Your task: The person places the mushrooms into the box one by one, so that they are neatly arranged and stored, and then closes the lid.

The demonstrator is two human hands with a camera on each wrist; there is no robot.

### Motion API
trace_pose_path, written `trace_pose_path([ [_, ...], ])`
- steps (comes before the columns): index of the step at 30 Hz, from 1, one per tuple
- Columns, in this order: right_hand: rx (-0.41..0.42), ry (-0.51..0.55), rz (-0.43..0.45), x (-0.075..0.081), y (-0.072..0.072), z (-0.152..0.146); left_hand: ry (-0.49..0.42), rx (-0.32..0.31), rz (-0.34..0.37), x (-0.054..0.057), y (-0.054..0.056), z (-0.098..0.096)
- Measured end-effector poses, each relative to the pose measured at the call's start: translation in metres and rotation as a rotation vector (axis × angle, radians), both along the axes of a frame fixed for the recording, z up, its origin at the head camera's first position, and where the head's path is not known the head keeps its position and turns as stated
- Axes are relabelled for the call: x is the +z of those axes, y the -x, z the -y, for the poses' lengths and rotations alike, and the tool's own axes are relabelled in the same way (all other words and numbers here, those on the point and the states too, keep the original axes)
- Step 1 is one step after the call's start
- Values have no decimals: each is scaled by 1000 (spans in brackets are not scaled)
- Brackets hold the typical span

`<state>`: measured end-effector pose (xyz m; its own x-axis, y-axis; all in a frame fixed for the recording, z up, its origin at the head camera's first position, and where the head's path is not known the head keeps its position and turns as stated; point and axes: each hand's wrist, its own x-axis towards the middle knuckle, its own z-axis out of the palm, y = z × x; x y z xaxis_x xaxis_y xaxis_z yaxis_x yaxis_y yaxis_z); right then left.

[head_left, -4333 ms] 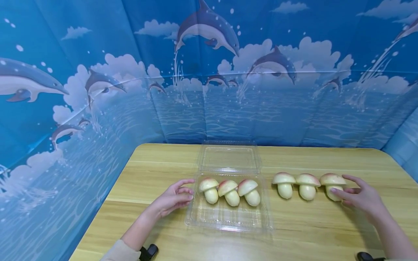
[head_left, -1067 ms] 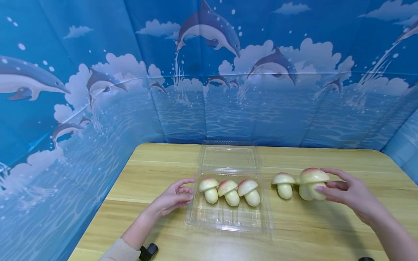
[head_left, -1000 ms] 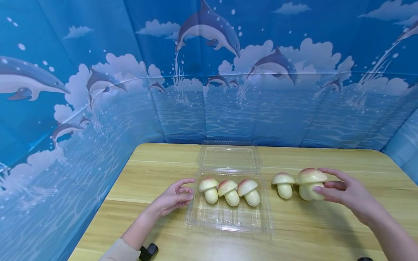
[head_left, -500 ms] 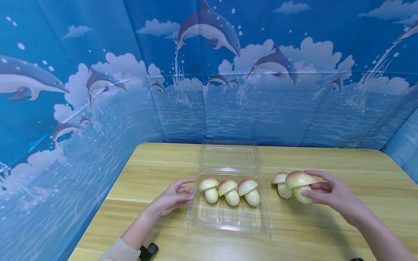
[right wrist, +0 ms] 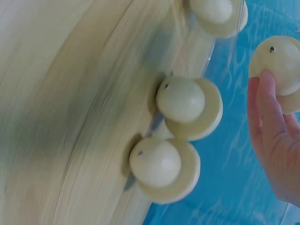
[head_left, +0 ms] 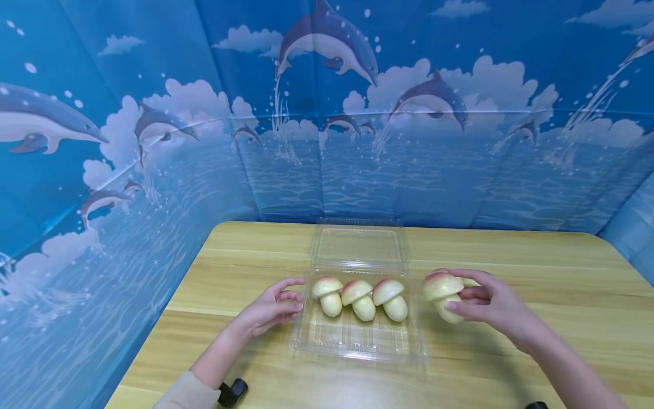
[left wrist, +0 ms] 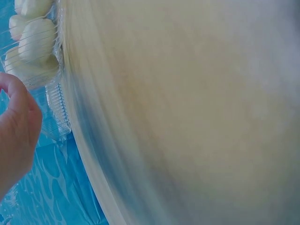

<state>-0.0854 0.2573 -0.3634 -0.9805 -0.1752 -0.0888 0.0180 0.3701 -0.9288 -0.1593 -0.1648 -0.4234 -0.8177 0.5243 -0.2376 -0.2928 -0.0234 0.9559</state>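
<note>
My right hand pinches a cream mushroom with a pinkish cap, thumb on its stem, above the table right of a clear plastic clamshell box. Behind it, two loose mushrooms are mostly hidden in the head view; the right wrist view shows one mushroom beside another mushroom on the table. Inside the open box lie a left mushroom, a middle mushroom and a right mushroom in one row. My left hand is at the box's left edge, fingers loosely bent; contact is hard to tell.
The box's lid lies folded back toward the far edge of the wooden table. A blue dolphin-print curtain rises behind the table. Below the left wrist is a black strapped device.
My right hand has picked up the rightmost loose mushroom and carried it left, past the other two, toward the box. The left hand and the box have stayed put.
</note>
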Motion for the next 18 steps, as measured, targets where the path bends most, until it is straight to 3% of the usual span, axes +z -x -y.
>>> trace_pose_path([
  [8, 43, -8, 14, 0, 1, 22, 1, 1, 0, 1, 0, 0],
  [18, 92, 79, 62, -3, 5, 50, 2, -2, 2, 0, 0, 0],
])
